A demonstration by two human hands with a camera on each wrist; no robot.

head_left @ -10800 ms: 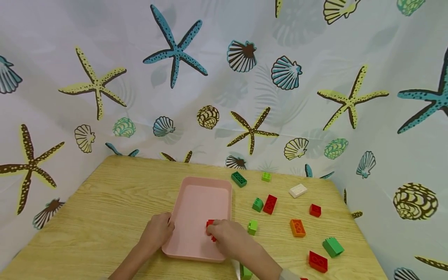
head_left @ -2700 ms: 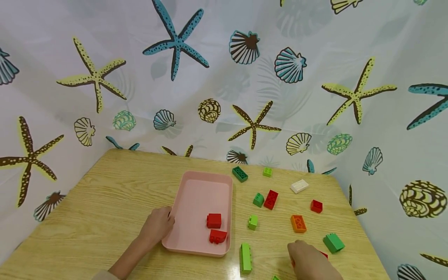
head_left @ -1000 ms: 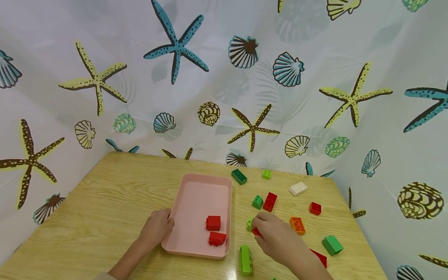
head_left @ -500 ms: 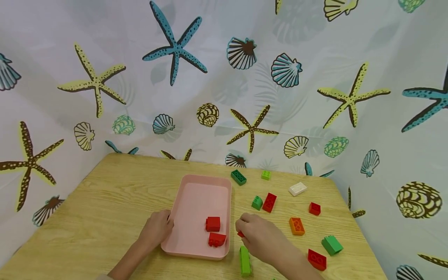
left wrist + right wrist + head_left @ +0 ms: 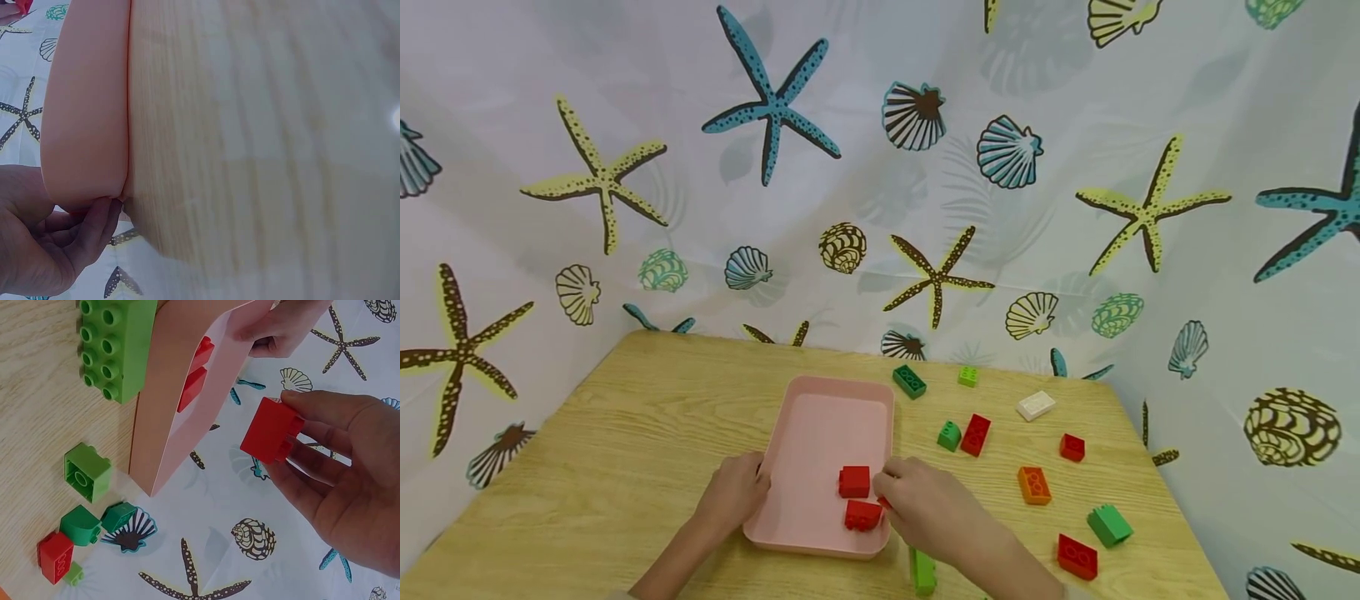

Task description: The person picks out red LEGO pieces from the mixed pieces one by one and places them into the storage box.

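My left hand (image 5: 733, 489) grips the left rim of a pink tray (image 5: 827, 425); the left wrist view has its fingers (image 5: 94, 228) curled under the wall. Over the tray's right rim, my right hand (image 5: 932, 508) pinches a red toy brick (image 5: 267, 430) between thumb and fingertips, its studs facing the palm. From the head view most of that brick is hidden by the hand. Inside the tray, near its right wall, lie a red block (image 5: 854, 482) and a red curved block (image 5: 862, 515).
Right of the tray lie a long lime brick (image 5: 922, 573), a dark green brick (image 5: 909, 382), red bricks (image 5: 976, 435), an orange brick (image 5: 1034, 485), a green block (image 5: 1109, 525) and a white brick (image 5: 1036, 406). A patterned cloth (image 5: 850, 167) hangs behind the table.
From the lower right of the table, my right hand has moved left with a red brick to the tray's right rim. My left hand keeps its hold on the tray.
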